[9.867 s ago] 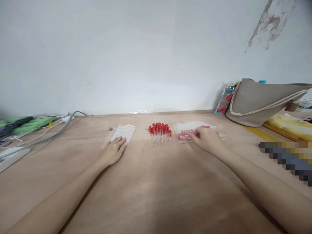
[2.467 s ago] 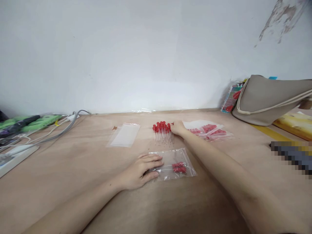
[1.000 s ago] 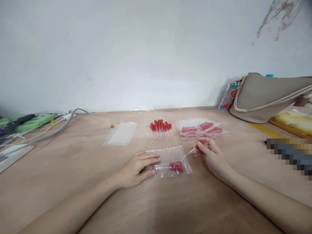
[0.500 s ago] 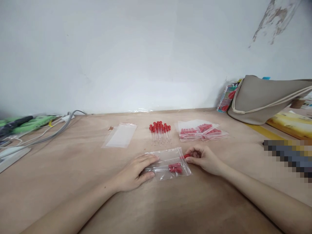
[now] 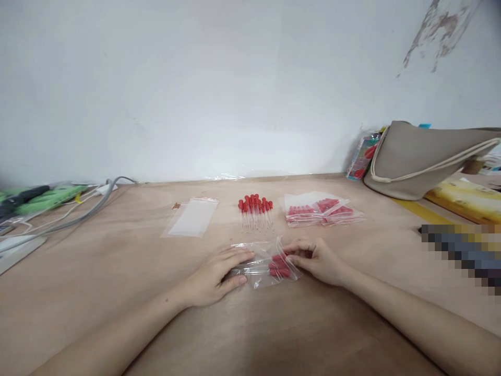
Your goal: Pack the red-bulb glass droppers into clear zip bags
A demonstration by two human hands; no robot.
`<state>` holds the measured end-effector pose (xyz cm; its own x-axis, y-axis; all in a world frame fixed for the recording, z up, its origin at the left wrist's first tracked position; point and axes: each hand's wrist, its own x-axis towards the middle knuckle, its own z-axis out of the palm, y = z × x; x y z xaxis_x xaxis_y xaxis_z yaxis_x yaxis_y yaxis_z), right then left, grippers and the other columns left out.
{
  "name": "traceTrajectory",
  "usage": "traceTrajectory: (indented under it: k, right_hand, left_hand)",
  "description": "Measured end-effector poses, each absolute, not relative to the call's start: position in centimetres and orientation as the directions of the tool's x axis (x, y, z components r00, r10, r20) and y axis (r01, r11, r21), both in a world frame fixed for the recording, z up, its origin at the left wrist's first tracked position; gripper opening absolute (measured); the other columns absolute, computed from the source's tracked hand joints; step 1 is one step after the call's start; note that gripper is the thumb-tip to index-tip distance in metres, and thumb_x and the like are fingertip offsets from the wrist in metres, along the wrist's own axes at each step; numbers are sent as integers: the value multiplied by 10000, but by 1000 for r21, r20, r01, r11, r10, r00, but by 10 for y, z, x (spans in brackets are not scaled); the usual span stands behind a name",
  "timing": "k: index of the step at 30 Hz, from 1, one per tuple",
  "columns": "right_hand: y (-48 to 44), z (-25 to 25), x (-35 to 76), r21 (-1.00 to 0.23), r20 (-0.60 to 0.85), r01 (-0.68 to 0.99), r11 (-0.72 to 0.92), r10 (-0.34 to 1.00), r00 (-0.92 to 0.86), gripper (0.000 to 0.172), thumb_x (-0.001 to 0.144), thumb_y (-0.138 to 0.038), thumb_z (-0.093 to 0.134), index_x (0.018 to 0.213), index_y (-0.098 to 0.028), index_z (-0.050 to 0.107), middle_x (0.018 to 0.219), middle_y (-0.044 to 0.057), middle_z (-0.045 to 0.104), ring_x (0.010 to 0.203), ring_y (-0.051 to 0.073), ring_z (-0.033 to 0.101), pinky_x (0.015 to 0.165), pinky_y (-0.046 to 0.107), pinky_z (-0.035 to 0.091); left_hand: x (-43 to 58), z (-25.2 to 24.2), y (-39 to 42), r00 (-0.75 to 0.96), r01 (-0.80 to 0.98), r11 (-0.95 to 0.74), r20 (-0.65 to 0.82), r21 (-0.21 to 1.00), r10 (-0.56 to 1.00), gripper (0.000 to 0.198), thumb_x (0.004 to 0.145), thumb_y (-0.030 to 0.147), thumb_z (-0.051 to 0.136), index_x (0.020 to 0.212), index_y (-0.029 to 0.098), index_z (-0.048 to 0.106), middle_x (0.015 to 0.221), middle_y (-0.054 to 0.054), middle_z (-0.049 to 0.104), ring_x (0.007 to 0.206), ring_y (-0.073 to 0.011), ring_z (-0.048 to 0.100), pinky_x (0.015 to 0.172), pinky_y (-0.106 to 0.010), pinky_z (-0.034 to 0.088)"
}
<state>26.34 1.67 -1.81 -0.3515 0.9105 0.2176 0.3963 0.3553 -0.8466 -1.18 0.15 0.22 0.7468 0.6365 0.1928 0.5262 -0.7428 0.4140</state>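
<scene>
Pushes red-bulbed dropper [image 5: 278, 257] deeper into zip bag [image 5: 260, 282] than a moment ago, so adds to other droppers [image 5: 279, 272] inside. Pinches bulb's end in right hand [image 5: 309, 258]; flattens bag under left hand [image 5: 223, 275], thumb spread.

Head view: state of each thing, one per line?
Near bag: crumpled, red-topped droppers inside
Left grip: spread on near bag
Right grip: curled at near bag's right end; pinch unclear
Loose droppers: bunched
Filled bags: piled, overlapping
Left bags: lying flat
Grey cable: bent
Taupe bag: sagging
</scene>
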Motion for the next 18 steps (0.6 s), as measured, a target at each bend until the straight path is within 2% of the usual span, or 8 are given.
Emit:
traceTrajectory:
  k: [3,6,8,10,12,15,18]
  right_hand:
    - [15,-17,265,-846,205,407,344,915,-347,258,691,-284,621,923,-211,705,579,-13,558,472,83,403,450,199,331]
    - [16,-16,266,-827,243,407,387,900,-361,206,656,-230,632,846,-208,709,741,11,593,471,57,394,439,188,323]
    - [17,-16,266,-834,225,410,370,906,-360,181,642,-216,634,807,-201,707,732,9,588,457,49,381,422,182,304]
    - [17,-16,265,-881,150,382,281,929,-338,217,645,-235,631,848,-188,693,598,-16,554,438,59,383,407,179,288]
    - [15,-17,263,-937,69,307,168,949,-309,271,646,-272,641,896,-169,668,549,-23,556,457,82,442,416,185,319]
    - [12,-19,260,-984,1,167,54,953,-304,328,629,-328,667,910,-162,634,714,22,648,565,113,555,478,206,401]
    - [14,-16,264,-987,-67,159,-4,917,-393,346,650,-379,649,925,-171,618,779,31,664,504,88,531,420,190,369]
  left_hand:
    - [-12,3,1,749,520,-744,197,419,633,440,904,305,470,1333,257,380,1323,-55,475,1209,-222,432,1050,-441,296]
    - [-12,2,2,752,516,-749,198,416,628,439,902,304,475,1329,260,385,1323,-53,474,1211,-218,432,1055,-436,292]
    - [-11,1,2,753,514,-753,205,411,625,432,902,306,475,1324,262,392,1322,-51,476,1209,-215,436,1052,-426,300]
    - [-11,1,2,751,514,-754,210,409,626,427,902,311,473,1320,261,397,1321,-51,477,1209,-215,438,1050,-421,304]
    - [-11,1,3,749,519,-751,205,409,630,425,905,316,470,1319,259,397,1321,-52,478,1210,-217,437,1048,-424,304]
    - [-11,0,3,748,527,-742,188,414,636,422,908,319,466,1320,260,395,1323,-50,477,1217,-213,429,1057,-429,288]
    - [-12,-1,3,747,530,-737,181,419,640,414,909,318,464,1315,262,403,1336,-43,463,1231,-203,415,1068,-419,274]
